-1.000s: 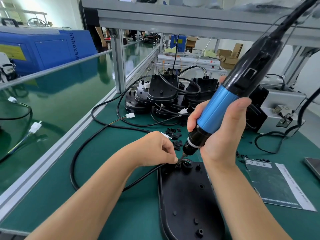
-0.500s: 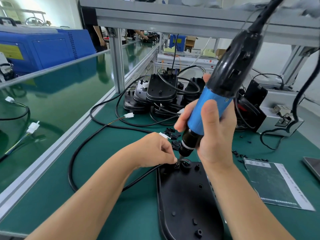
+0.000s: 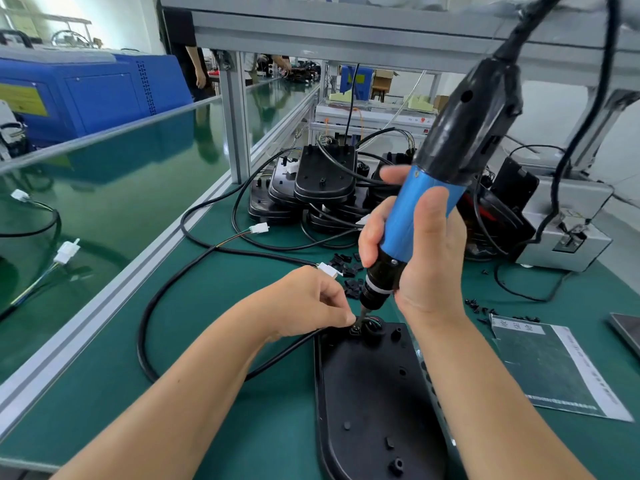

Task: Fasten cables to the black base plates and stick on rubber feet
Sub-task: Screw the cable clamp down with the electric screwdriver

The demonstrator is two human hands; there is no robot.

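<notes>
Black base plate (image 3: 374, 403) lies flat on green tabletop (image 3: 242, 393), near edge, centre-right of view; its far end carries a cable clamp (image 3: 367, 329) w/ coloured wires showing. Black cable (image 3: 194, 282) leaves the clamp to the left, loops across the tabletop, ends in a white connector (image 3: 329, 270) just behind the left hand. Left hand (image 3: 308, 303): forearm enters from lower left, fingers curled, thumb and forefinger pinching at the clamp beside the driver bit. Right hand (image 3: 415, 258): forearm enters from lower right, wrist raised, fingers and thumb wrapped round the blue barrel of the electric screwdriver (image 3: 436, 188). Driver tilted, top leaning right, bit tip down on the clamp. Hands close together at plate's far end, not touching. Small black clips (image 3: 346, 268) scattered just beyond. Stack of base plates (image 3: 318, 185) w/ cables further back. Printed sheet (image 3: 554, 372) to the right; loose screws (image 3: 479, 308) near its top edge.
</notes>
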